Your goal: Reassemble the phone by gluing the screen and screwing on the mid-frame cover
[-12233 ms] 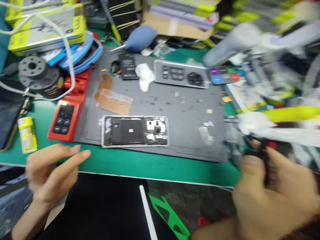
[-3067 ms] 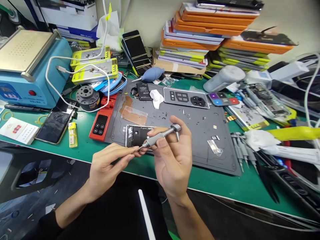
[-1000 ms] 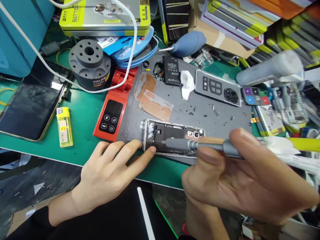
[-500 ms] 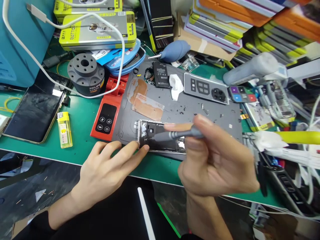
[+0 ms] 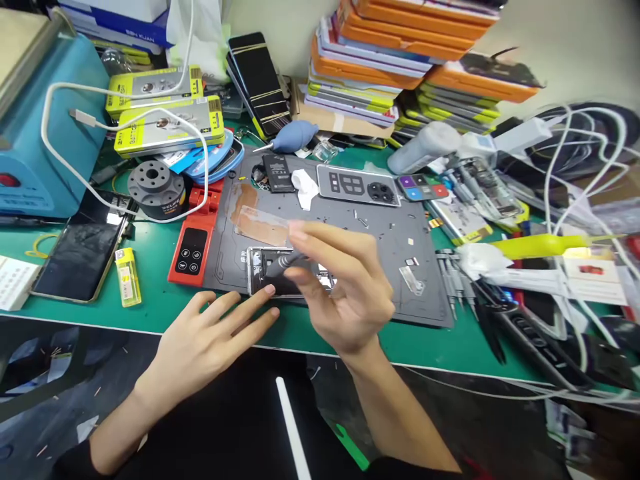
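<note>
An opened phone frame (image 5: 287,287) lies on the dark grey work mat (image 5: 400,287), its inside facing up. My left hand (image 5: 210,337) rests at the frame's lower left edge with fingers stretched out. It holds nothing, and its fingertips touch the rim. Between the thumb and fingertips of my right hand (image 5: 345,287) is a slim grey screwdriver (image 5: 281,264), slanting down to the left over the frame. Its tip is hard to make out against the dark interior, so contact cannot be told. My right hand covers the frame's right end.
Behind the frame lie a phone back cover (image 5: 357,185), a battery (image 5: 279,173) and a blue air blower (image 5: 295,137). A red clamp (image 5: 191,250) and yellow lighter (image 5: 129,277) are at left. Several screwdrivers (image 5: 453,283) and tangled cables crowd the right.
The view has lifted and shifted right, showing more of the bench. My right hand has turned, its fingers extending more over the screwdriver. My left hand stays at the phone frame's edge.
</note>
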A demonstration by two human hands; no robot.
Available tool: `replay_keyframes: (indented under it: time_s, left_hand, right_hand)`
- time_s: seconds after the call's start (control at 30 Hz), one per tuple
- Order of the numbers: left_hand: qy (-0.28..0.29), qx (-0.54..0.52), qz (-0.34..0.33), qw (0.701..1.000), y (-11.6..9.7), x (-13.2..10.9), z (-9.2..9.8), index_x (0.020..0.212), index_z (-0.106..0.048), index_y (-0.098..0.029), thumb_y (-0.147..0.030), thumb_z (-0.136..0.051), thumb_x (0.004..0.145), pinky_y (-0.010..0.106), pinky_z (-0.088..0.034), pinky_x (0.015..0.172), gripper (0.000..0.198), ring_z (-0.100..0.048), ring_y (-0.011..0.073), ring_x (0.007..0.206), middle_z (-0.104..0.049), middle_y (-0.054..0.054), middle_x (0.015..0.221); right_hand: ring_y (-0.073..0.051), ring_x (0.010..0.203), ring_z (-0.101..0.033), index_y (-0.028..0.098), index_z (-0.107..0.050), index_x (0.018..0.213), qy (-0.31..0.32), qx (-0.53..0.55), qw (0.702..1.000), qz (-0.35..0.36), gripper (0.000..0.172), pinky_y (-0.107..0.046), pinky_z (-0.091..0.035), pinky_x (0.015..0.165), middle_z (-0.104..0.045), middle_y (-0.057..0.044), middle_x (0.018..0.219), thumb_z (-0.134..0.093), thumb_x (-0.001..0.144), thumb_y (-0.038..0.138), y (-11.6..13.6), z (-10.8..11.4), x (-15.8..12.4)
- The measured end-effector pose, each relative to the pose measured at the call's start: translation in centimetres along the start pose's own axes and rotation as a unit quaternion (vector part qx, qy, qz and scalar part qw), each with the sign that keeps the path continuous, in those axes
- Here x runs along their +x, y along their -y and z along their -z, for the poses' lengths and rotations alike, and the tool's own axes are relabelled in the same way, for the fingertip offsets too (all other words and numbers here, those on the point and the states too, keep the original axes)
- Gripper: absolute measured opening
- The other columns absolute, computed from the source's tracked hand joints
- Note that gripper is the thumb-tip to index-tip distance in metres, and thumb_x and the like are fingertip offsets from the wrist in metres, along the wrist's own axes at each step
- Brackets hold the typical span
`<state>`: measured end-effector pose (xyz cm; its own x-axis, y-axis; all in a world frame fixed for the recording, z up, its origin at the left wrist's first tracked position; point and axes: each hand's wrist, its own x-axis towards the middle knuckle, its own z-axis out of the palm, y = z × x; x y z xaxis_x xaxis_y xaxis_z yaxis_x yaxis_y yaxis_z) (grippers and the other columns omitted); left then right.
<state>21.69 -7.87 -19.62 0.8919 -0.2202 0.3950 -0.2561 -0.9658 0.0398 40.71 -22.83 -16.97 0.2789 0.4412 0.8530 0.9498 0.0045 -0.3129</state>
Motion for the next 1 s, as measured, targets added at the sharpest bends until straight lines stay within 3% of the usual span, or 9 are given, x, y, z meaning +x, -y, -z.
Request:
replay_keyframes:
  time_s: [0.1,0.2,0.47,0.53,0.63,0.73,0.83,0.9,1.0]
  left_hand:
    - [-0.012,-0.014,0.010,1.000,0.0,0.0,0.0,0.152,-0.073,-0.023,-0.014,-0.051,0.119,0.042,-0.051,0.100,0.041,-0.069,0.0246,0.127,-0.064,0.002,0.172]
    - [-0.015,-0.023,0.010,1.000,0.1,0.2,0.1,0.151,-0.074,-0.022,-0.017,-0.046,0.121,0.042,-0.050,0.099,0.041,-0.068,0.0247,0.124,-0.067,0.003,0.170]
    - [-0.006,-0.033,0.010,0.999,0.4,0.8,0.6,0.154,-0.071,-0.020,-0.011,-0.046,0.118,0.041,-0.050,0.097,0.045,-0.069,0.0251,0.123,-0.074,0.007,0.161]
    - [-0.008,-0.033,0.008,0.999,0.5,0.9,0.8,0.153,-0.071,-0.019,-0.010,-0.046,0.117,0.040,-0.050,0.096,0.045,-0.069,0.0253,0.121,-0.077,0.010,0.154]
    - [-0.012,-0.035,-0.002,0.999,0.9,1.3,1.2,0.151,-0.070,-0.017,-0.007,-0.048,0.114,0.039,-0.051,0.097,0.044,-0.070,0.0249,0.119,-0.077,0.015,0.151]
    - [-0.007,-0.025,-0.023,0.999,1.2,1.8,1.5,0.151,-0.070,-0.015,-0.005,-0.050,0.112,0.039,-0.054,0.097,0.045,-0.073,0.0256,0.117,-0.079,0.016,0.145]
    - [-0.013,-0.005,-0.032,0.999,1.5,2.2,1.6,0.146,-0.073,-0.015,-0.004,-0.053,0.109,0.040,-0.055,0.092,0.044,-0.075,0.0266,0.110,-0.082,0.015,0.137]
    - [-0.020,-0.005,-0.025,0.999,1.6,2.2,1.4,0.145,-0.074,-0.017,-0.004,-0.056,0.107,0.040,-0.056,0.092,0.044,-0.076,0.0262,0.108,-0.081,0.014,0.140]
    - [-0.026,-0.005,-0.019,0.999,1.8,1.9,1.2,0.144,-0.074,-0.019,-0.003,-0.059,0.107,0.041,-0.057,0.094,0.043,-0.076,0.0267,0.110,-0.082,0.013,0.138]
  right_hand:
    - [-0.015,0.089,-0.082,0.028,-0.073,0.144,-0.009,0.028,1.000,0.003,0.044,-0.033,-0.063,0.080,-0.088,0.001,0.110,-0.075,0.105,0.006,0.0,-0.2,0.3]
    - [-0.018,0.099,-0.082,0.031,-0.072,0.144,-0.010,0.025,1.000,-0.006,0.043,-0.037,-0.064,0.086,-0.088,0.000,0.120,-0.075,0.106,0.010,-0.1,-0.3,0.3]
    - [-0.017,0.101,-0.077,0.029,-0.070,0.149,-0.005,0.022,1.000,0.007,0.046,-0.037,-0.066,0.091,-0.088,0.000,0.119,-0.073,0.107,0.009,0.0,-0.2,0.6]
    - [-0.015,0.092,-0.075,0.028,-0.070,0.145,-0.014,0.018,1.000,0.013,0.042,-0.035,-0.066,0.089,-0.088,0.001,0.110,-0.075,0.107,0.011,0.2,-0.4,0.6]
    - [-0.016,0.108,-0.079,0.024,-0.070,0.141,-0.001,0.026,1.000,-0.001,0.031,-0.036,-0.066,0.098,-0.086,-0.003,0.123,-0.073,0.111,0.017,0.4,-0.8,0.4]
    - [-0.014,0.100,-0.079,0.023,-0.072,0.139,0.000,0.033,0.999,-0.019,0.026,-0.034,-0.067,0.096,-0.087,-0.003,0.122,-0.069,0.114,0.018,0.5,-1.1,0.4]
    - [-0.013,0.112,-0.079,0.026,-0.074,0.139,0.050,0.033,0.997,-0.042,0.023,-0.034,-0.066,0.105,-0.087,-0.001,0.125,-0.064,0.118,0.029,0.4,-1.2,0.6]
    - [-0.012,0.120,-0.077,0.026,-0.074,0.143,0.091,0.045,0.993,-0.053,0.031,-0.033,-0.064,0.112,-0.086,0.000,0.127,-0.054,0.120,0.021,0.3,-1.2,0.7]
    - [-0.014,0.109,-0.077,0.023,-0.071,0.149,0.120,0.035,0.990,-0.058,0.035,-0.034,-0.065,0.111,-0.087,0.000,0.117,-0.053,0.120,0.019,0.4,-1.4,0.7]
